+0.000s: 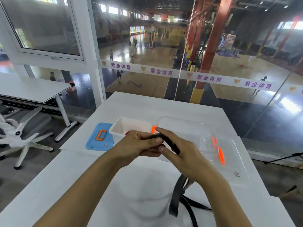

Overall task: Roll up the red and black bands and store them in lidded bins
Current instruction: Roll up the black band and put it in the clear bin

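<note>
The black band [165, 140] is being pinched at its upper end between both hands above the middle of the white surface [141, 105]. The left hand [139, 145] is being curled round the end from nine o'clock, with fingertips closed on it; the right hand [178, 149] is being laid over it from three o'clock, with forefinger stretched toward eleven o'clock along the strap. The held stretch is being kept on an axis running from ten o'clock to four o'clock. From beneath the right wrist the free length is being let hang toward six o'clock, where it is lying in loose loops on the surface near the body. The coming roll is judged to depend on this: the slack lies below and to the right, nearer the right hand, so it would have to be fed upward into the fingers.

A white bin [131, 126] is standing at twelve o'clock of the hands, a blue lid [100, 138] just beside it at ten o'clock, and a clear bin [196, 133] at two o'clock. A red scrap beside the white bin is being largely hidden by the left hand and cannot be identified. The band's lower end is being cut off by the frame edge.
</note>
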### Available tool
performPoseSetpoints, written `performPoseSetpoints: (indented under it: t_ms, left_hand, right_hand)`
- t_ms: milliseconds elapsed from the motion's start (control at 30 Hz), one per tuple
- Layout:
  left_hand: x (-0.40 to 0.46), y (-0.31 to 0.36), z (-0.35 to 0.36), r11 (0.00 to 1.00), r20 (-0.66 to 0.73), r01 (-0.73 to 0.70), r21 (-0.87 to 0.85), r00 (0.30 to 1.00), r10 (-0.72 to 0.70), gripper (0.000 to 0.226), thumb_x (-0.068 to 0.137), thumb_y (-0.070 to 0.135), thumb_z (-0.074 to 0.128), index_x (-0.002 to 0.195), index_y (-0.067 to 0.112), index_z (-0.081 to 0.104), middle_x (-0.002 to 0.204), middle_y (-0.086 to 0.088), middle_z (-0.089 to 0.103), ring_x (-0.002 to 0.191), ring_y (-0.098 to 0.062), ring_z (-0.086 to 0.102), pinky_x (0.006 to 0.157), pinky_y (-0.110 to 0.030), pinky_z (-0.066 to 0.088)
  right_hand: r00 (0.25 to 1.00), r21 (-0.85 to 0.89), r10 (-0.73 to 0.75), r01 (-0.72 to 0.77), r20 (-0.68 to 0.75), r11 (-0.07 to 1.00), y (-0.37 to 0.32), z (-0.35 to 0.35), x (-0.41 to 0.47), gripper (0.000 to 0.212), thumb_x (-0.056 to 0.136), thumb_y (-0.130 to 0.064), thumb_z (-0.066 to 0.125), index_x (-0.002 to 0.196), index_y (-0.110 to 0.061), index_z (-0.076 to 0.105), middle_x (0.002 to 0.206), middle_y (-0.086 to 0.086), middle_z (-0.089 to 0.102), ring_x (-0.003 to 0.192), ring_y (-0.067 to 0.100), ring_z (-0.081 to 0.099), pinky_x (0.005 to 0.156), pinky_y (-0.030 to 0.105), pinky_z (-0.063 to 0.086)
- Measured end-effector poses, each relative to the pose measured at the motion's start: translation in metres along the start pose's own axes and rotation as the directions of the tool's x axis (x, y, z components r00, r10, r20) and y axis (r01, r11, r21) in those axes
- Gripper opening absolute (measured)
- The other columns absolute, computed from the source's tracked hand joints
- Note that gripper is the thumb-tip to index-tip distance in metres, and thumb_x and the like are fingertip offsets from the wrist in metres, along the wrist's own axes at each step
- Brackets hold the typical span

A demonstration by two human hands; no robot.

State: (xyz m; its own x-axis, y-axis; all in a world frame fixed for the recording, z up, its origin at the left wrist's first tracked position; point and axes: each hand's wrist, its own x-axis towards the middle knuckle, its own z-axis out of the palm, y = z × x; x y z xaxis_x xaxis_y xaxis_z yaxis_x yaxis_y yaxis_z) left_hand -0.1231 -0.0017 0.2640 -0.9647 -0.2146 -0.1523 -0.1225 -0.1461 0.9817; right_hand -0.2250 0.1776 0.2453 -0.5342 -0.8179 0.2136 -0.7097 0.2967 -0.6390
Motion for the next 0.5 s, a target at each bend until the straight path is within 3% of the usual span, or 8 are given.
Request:
performPoseSetpoints:
  t_ms: [67, 133, 267, 367, 433, 500]
  left_hand:
    - [-0.002, 0.000, -0.001, 0.999, 0.035, 0.010, 0.039, 0.999, -0.011, 0.017, 0.086, 0.018, 0.072, 0.100, 0.014, 0.080, 0.095, -0.012, 0.079, 0.086, -0.024, 0.077, 0.074, -0.027, 0.061]
    - [-0.003, 0.002, -0.003, 0.999, 0.056, 0.014, 0.051, 0.998, -0.017, 0.024, 0.079, 0.024, 0.074, 0.100, 0.014, 0.080, 0.097, -0.013, 0.079, 0.087, -0.024, 0.077, 0.074, -0.027, 0.061]
    - [-0.002, 0.000, 0.001, 0.998, 0.038, 0.037, -0.058, 0.999, -0.035, 0.022, 0.077, 0.029, 0.072, 0.093, 0.018, 0.082, 0.093, -0.011, 0.080, 0.084, -0.022, 0.078, 0.072, -0.027, 0.061]
    - [0.001, -0.007, 0.012, 0.983, -0.037, 0.015, -0.182, 0.999, -0.022, 0.026, 0.077, 0.032, 0.073, 0.094, 0.014, 0.082, 0.095, -0.013, 0.079, 0.087, -0.023, 0.077, 0.075, -0.029, 0.061]
    - [0.004, -0.012, 0.025, 0.950, -0.126, -0.004, -0.312, 0.991, -0.037, 0.033, 0.081, 0.032, 0.073, 0.100, 0.006, 0.079, 0.098, -0.016, 0.079, 0.086, -0.023, 0.077, 0.073, -0.028, 0.061]
    - [0.006, -0.017, 0.040, 0.922, -0.192, -0.027, -0.386, 0.980, -0.051, 0.033, 0.088, 0.029, 0.071, 0.106, 0.002, 0.077, 0.103, -0.015, 0.079, 0.091, -0.023, 0.077, 0.073, -0.027, 0.060]
  right_hand:
    - [1.000, 0.054, -0.003, 0.004, -0.013, 0.999, 0.001, -0.001, -0.002, 0.045, 0.102, -0.047, 0.056, 0.144, -0.061, 0.044, 0.121, -0.030, 0.066, 0.114, -0.002, 0.063, 0.100, 0.030, 0.051]
    - [1.000, 0.091, 0.015, -0.014, -0.009, 0.996, 0.001, -0.002, -0.002, 0.042, 0.103, -0.046, 0.056, 0.141, -0.062, 0.047, 0.128, -0.026, 0.066, 0.122, 0.001, 0.061, 0.104, 0.034, 0.051]
    - [0.999, 0.142, 0.045, -0.043, -0.009, 0.989, -0.005, -0.004, -0.003, 0.040, 0.104, -0.046, 0.052, 0.140, -0.063, 0.048, 0.127, -0.030, 0.065, 0.120, -0.003, 0.061, 0.104, 0.032, 0.051]
    - [0.997, 0.138, 0.080, -0.078, -0.008, 0.987, -0.011, 0.001, -0.004, 0.054, 0.100, -0.043, 0.059, 0.145, -0.064, 0.037, 0.118, -0.034, 0.064, 0.109, -0.008, 0.062, 0.099, 0.025, 0.050]
    - [0.991, 0.090, 0.105, -0.098, -0.081, 0.991, -0.017, 0.015, -0.005, 0.073, 0.089, -0.051, 0.065, 0.149, -0.061, 0.027, 0.124, -0.026, 0.064, 0.113, -0.002, 0.063, 0.099, 0.027, 0.052]
    - [0.959, 0.050, 0.162, -0.155, -0.230, 0.987, -0.020, 0.031, -0.002, 0.073, 0.083, -0.055, 0.063, 0.148, -0.056, 0.028, 0.122, -0.017, 0.065, 0.111, 0.005, 0.066, 0.094, 0.033, 0.056]
